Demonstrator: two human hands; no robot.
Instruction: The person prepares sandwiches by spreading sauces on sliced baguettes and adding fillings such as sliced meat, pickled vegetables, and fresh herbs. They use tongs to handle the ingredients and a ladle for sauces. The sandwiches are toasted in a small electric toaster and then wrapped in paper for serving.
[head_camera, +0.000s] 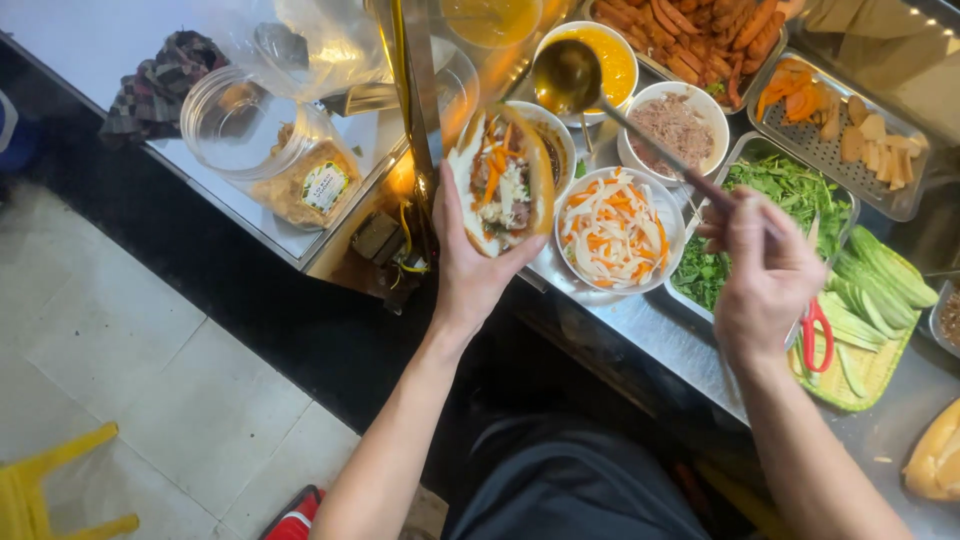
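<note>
Above the steel table (640, 330), my left hand (470, 270) cradles the split, filled bread roll (500, 180) from below, its grip clasped around the crust, filling side up. My right hand (765, 275) pinches the long handle of a metal ladle (565, 75), grip closed on it; the ladle's bowl hovers over the white bowl of yellow sauce (610, 60), just beside the roll. A white bowl of shredded carrot and white radish (612, 232) stands between both hands.
</note>
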